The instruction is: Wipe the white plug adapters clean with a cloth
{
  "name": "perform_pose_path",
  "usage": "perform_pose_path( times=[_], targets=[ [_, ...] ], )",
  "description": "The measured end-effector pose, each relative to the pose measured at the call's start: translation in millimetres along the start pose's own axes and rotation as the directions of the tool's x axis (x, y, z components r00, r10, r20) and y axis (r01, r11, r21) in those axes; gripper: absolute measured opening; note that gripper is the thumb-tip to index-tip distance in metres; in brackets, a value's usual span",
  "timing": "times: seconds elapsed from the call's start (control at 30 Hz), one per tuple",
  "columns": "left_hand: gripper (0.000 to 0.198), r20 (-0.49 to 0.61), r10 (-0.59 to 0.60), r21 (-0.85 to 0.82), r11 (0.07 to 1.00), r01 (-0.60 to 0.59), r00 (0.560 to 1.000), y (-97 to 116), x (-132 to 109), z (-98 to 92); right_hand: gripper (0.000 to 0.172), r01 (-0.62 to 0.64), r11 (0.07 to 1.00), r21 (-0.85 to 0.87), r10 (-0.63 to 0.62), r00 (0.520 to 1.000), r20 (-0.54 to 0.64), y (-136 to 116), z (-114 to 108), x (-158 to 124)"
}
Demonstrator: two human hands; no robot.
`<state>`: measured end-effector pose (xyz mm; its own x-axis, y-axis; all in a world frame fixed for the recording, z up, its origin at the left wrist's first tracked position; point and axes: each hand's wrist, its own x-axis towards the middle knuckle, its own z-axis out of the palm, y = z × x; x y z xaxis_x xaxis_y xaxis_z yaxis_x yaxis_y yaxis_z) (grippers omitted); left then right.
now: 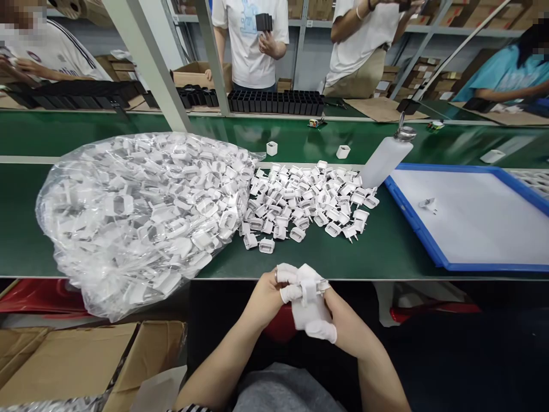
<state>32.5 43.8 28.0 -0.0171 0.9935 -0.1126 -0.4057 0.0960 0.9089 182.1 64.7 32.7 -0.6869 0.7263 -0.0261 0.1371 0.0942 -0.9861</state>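
Above my lap, just off the near edge of the green bench, my two hands meet. White finger covers sit on my fingertips. My left hand (278,289) pinches a white plug housing (307,290), whose metal pins point right. My right hand (332,320) is closed on a white cloth (305,315) that lies under and behind the housing. Some right fingers are hidden by the cloth. Beyond my hands, a pile of similar white plug housings (300,200) spreads over the bench.
A large clear bag (141,212) of white housings overhangs the bench at left. A tilted white bottle (386,157) stands beside a blue-rimmed tray (433,246) holding one small plug piece (428,204). Cardboard boxes (72,355) lie lower left. Co-workers stand across the conveyor behind black compartment trays (277,103).
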Motion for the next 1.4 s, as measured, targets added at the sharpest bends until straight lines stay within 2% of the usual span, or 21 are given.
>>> perform_pose_path(
  times=[0.03, 0.1, 0.2, 0.33, 0.37, 0.43, 0.5, 0.57, 0.63, 0.7, 0.9, 0.97, 1.03, 1.13, 1.2, 1.27, 1.33, 1.4],
  targets=[
    [0.012, 0.009, -0.002, 0.002, 1.000, 0.002, 1.000, -0.7, 0.6, -1.3, 0.068, 0.019, 0.995, 0.102, -0.021, 1.000, 0.015, 2.6, -0.9, 0.0],
    [0.014, 0.040, -0.009, -0.020, 1.000, 0.010, 0.999, -1.8, 1.5, -3.4, 0.060, 0.028, 0.977, 0.211, -0.017, 0.998, -0.053, 8.8, -0.1, 1.0],
    [0.015, 0.046, -0.006, -0.044, 0.999, 0.008, 0.999, -3.6, 2.7, -3.6, 0.047, -0.029, 0.983, 0.181, 0.075, 0.965, -0.253, 16.5, 8.2, 5.0],
    [0.011, -0.067, 0.084, 0.014, 0.996, -0.083, 0.994, -5.8, 1.4, 0.3, 0.065, -0.110, 0.975, 0.195, 0.179, 0.906, -0.383, 21.9, 21.9, 10.8],
    [0.010, -0.103, 0.116, 0.044, 0.993, -0.112, 0.988, -6.1, 0.6, 1.1, 0.065, -0.117, 0.972, 0.205, 0.193, 0.893, -0.406, 22.4, 24.2, 11.8],
    [0.009, -0.173, 0.197, 0.131, 0.976, -0.176, 0.965, -6.6, -0.9, 2.1, 0.052, -0.098, 0.972, 0.213, 0.184, 0.883, -0.432, 22.7, 27.2, 13.8],
    [0.007, -0.230, 0.304, 0.255, 0.936, -0.244, 0.925, -7.0, -1.8, 2.1, 0.030, -0.046, 0.967, 0.252, 0.153, 0.894, -0.421, 22.4, 29.1, 16.1],
    [0.004, -0.256, 0.398, 0.365, 0.884, -0.293, 0.881, -7.5, -1.9, 1.5, 0.018, -0.002, 0.915, 0.404, 0.176, 0.901, -0.396, 22.5, 31.7, 19.1],
    [0.003, -0.257, 0.433, 0.421, 0.855, -0.303, 0.864, -7.9, -1.5, 1.2, 0.019, 0.024, 0.800, 0.599, 0.246, 0.898, -0.366, 23.4, 35.4, 22.3],
    [0.004, -0.259, 0.439, 0.458, 0.840, -0.291, 0.861, -8.0, -1.1, 1.3, 0.022, 0.053, 0.697, 0.715, 0.297, 0.886, -0.355, 24.4, 39.2, 25.0],
    [0.008, -0.266, 0.491, 0.537, 0.790, -0.295, 0.830, -8.8, -0.7, 3.3, 0.027, 0.086, 0.661, 0.745, 0.330, 0.859, -0.391, 24.2, 42.2, 26.2],
    [0.007, -0.280, 0.493, 0.537, 0.791, -0.291, 0.824, -8.1, -1.1, 3.6, 0.032, 0.088, 0.644, 0.760, 0.292, 0.890, -0.351, 24.6, 42.4, 25.2],
    [0.006, -0.262, 0.503, 0.565, 0.772, -0.291, 0.824, -5.8, -2.3, 3.9, 0.038, 0.067, 0.617, 0.784, 0.223, 0.941, -0.256, 25.3, 43.6, 24.4],
    [0.006, -0.164, 0.495, 0.625, 0.722, -0.298, 0.853, 1.0, -6.4, 5.4, 0.037, -0.023, 0.582, 0.813, 0.166, 0.982, -0.091, 24.7, 46.8, 24.5],
    [0.006, -0.121, 0.483, 0.661, 0.691, -0.293, 0.868, 5.8, -10.0, 6.4, 0.032, -0.096, 0.596, 0.798, 0.178, 0.984, -0.015, 23.0, 47.9, 25.4],
    [0.006, -0.158, 0.500, 0.678, 0.682, -0.275, 0.851, 8.7, -13.2, 6.4, 0.031, -0.140, 0.652, 0.745, 0.212, 0.977, -0.002, 21.4, 46.9, 25.6],
    [0.006, -0.255, 0.479, 0.632, 0.740, -0.231, 0.840, 8.9, -14.9, 5.5, 0.031, -0.091, 0.773, 0.627, 0.219, 0.967, -0.129, 20.9, 43.7, 23.7],
    [0.011, -0.332, 0.334, 0.459, 0.874, -0.158, 0.882, 6.3, -14.8, 5.4, 0.034, 0.033, 0.909, 0.415, 0.128, 0.926, -0.355, 21.6, 40.0, 19.3]
  ],
)
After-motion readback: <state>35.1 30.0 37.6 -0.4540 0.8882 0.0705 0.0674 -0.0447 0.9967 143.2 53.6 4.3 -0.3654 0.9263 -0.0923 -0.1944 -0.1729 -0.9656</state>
